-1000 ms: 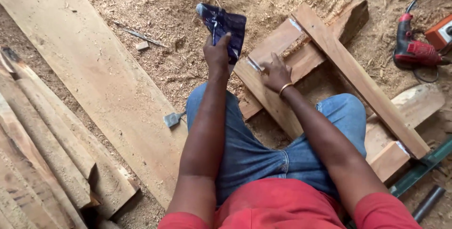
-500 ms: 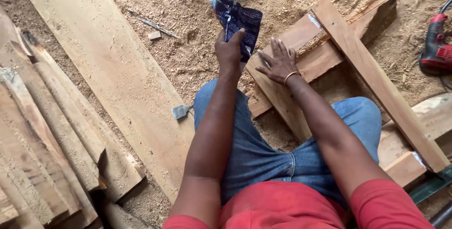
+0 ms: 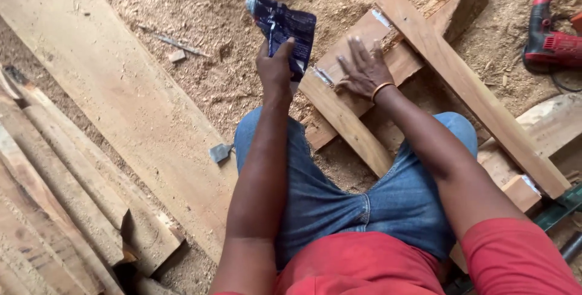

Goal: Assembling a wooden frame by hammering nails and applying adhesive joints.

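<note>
My left hand grips a dark blue plastic pouch and holds it up over the sawdust floor, just left of a wooden frame. My right hand, with a metal bangle at the wrist, lies flat with spread fingers on a slanted wooden bar of that frame. The frame is made of reddish wooden bars crossed over each other. A pale streak shows on the wood beside my right thumb. I sit with my knees in blue jeans under both arms.
A wide long plank lies on the left, with a stack of rough boards beside it. A red power drill rests at the upper right. A small metal scraper lies by my left knee. Sawdust covers the ground.
My right hand has spread open flat on the wooden bar. My left hand has kept the pouch raised, and the view has shifted slightly left.
</note>
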